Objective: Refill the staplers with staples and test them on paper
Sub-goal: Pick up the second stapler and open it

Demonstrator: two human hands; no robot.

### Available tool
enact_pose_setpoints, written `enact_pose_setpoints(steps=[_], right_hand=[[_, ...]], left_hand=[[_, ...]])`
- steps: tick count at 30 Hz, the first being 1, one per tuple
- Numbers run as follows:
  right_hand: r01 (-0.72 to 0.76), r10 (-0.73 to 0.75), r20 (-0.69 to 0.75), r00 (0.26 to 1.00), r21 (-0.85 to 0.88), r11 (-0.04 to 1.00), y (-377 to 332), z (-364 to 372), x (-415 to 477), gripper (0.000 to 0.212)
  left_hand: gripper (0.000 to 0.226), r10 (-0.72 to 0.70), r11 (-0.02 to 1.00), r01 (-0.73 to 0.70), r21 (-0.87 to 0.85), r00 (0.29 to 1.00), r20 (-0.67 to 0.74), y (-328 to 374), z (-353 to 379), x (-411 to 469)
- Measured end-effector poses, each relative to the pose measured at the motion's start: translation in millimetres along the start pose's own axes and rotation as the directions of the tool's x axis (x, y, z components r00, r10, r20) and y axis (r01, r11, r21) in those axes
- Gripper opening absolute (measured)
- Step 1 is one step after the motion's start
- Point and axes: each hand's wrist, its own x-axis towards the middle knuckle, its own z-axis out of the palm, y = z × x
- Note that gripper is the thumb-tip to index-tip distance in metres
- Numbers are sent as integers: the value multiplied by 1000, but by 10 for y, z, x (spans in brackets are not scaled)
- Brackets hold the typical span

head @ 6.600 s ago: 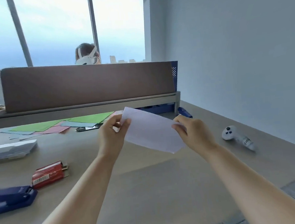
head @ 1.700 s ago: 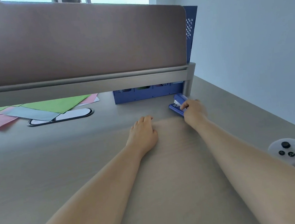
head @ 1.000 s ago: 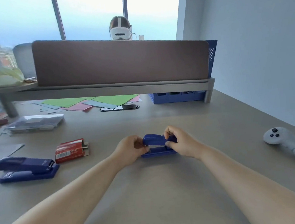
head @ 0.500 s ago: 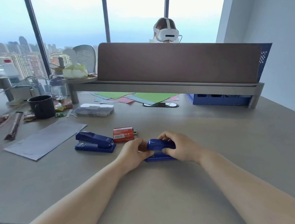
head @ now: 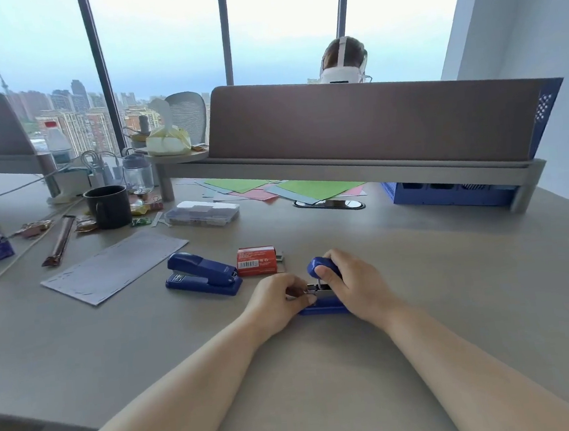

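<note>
A small blue stapler [head: 323, 306] sits on the desk in front of me with its top cover swung up. My right hand [head: 354, 283] grips the raised cover and body. My left hand [head: 280, 298] pinches the metal staple rail at the stapler's front end. A second, larger blue stapler [head: 203, 274] lies shut to the left. Between the two staplers lies a red staple box [head: 256, 260], with a strip of staples at its right end. A grey paper sheet [head: 115, 266] lies further left.
A black mug [head: 108, 206], snack wrappers and a bottle crowd the far left. A clear plastic case [head: 203, 212] and coloured papers [head: 284, 189] lie under the raised shelf [head: 341, 169]. A blue tray [head: 446, 194] sits at the back right. Another person sits behind the divider.
I fetched the small stapler from the back of the desk and set it down in front of me. Its cover, shut half a second ago, is now lifted, and my left fingers are at the rail.
</note>
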Motion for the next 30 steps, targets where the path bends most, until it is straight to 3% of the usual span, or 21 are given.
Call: enact_pose_setpoints(steps=[3,8,12,20,25,30], right_hand=[[-8,8,-4,1000,17,1000,-10,-1,-12,26],[-49,79,-130,988,222,974,-2,-49,1,27],[-25,54,-142,988,202,979,-22,-56,22,32],[15,123,-402,908,323,946,101,-202,40,21],[-7,129,-477,869,249,968,145,-173,80,32],[-40,125,-614,779,150,988,219,-232,84,44]], left_hand=[[29,10,1000,-10,18,1000,-6,12,4,-16],[31,25,1000,-25,11,1000,11,16,-10,-23],[31,52,999,-52,10,998,25,33,-14,-22],[31,71,995,-72,63,997,24,13,-19,22],[31,76,990,-74,121,997,-9,14,14,27],[30,69,988,-64,141,997,-33,7,12,34]])
